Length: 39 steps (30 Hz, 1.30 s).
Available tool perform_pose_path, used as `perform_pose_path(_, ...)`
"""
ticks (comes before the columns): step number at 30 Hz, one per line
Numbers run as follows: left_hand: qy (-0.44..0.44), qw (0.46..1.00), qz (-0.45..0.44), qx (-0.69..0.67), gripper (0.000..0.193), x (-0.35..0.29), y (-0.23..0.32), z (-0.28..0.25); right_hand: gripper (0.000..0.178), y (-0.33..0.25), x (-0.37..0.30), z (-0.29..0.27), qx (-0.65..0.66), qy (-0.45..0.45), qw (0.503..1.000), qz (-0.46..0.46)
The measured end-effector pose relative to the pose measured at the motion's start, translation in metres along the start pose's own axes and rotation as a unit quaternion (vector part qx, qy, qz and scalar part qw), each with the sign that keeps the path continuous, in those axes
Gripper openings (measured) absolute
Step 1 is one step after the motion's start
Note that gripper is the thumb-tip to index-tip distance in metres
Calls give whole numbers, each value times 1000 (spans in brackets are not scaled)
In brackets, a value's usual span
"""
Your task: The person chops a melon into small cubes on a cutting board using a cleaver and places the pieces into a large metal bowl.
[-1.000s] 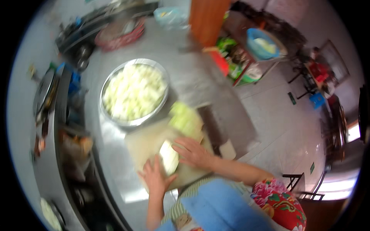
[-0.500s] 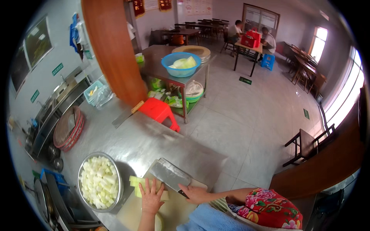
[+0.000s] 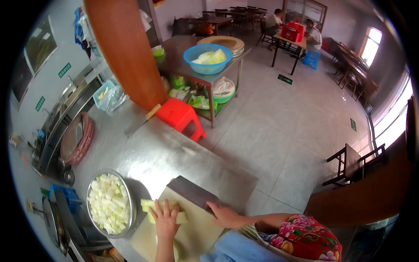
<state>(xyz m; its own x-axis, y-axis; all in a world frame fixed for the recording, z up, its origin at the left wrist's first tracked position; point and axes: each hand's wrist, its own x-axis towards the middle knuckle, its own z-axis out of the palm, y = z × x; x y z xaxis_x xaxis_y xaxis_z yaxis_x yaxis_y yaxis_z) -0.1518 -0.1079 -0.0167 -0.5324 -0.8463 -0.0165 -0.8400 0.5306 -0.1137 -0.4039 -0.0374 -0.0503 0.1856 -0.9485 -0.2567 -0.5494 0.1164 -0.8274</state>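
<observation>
My left hand [image 3: 166, 222] lies with fingers spread over pale green melon strips [image 3: 182, 217] on a cutting board [image 3: 198, 233]. My right hand [image 3: 224, 216] is closed round the handle of a cleaver [image 3: 190, 192]. Its wide blade is over the board's far edge, apart from the strips, and its face looks dark. Another melon piece [image 3: 176, 251] is partly hidden beside my left forearm. Left of the board stands a metal bowl [image 3: 131, 218] heaped with pale melon chunks [image 3: 109, 203].
Farther along the steel counter [image 3: 174, 153] lies a second knife [image 3: 144, 121], near a red stool [image 3: 179, 115]. A blue basin [image 3: 198, 67] holding melon stands on a side table. Round baskets [image 3: 78, 139] sit at the left. Two people sit at a distant table [image 3: 291, 41].
The cleaver's blade has turned, its face going from light grey to dark. My left hand has shifted slightly left on the strips. The whole view has tilted a little.
</observation>
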Motion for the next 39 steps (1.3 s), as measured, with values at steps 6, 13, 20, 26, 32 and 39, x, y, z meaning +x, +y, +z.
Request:
perform_pose_path(6,-7,996,-31,-87,102,2,-1,6,64,13,-14,3,19,100,995,-10)
perform_pose_path(13,150,936,-225,-225,88,-101,-26,-17,53,-37,-58,-15,160,108,973,-129)
perform_pose_path(20,40,905,-295,-303,101,-186,5,21,29,-111,-60,27,55,-74,995,-43)
perform_pose_path(26,93,887,-325,-316,110,-181,8,39,23,-126,-55,52,-72,-115,990,-28)
perform_pose_path(32,64,874,-363,-317,108,-178,9,40,19,-143,-49,59,-175,-104,978,-40)
perform_pose_path(39,28,866,-379,-324,102,-173,10,42,15,-159,-35,66,-241,-131,961,-33)
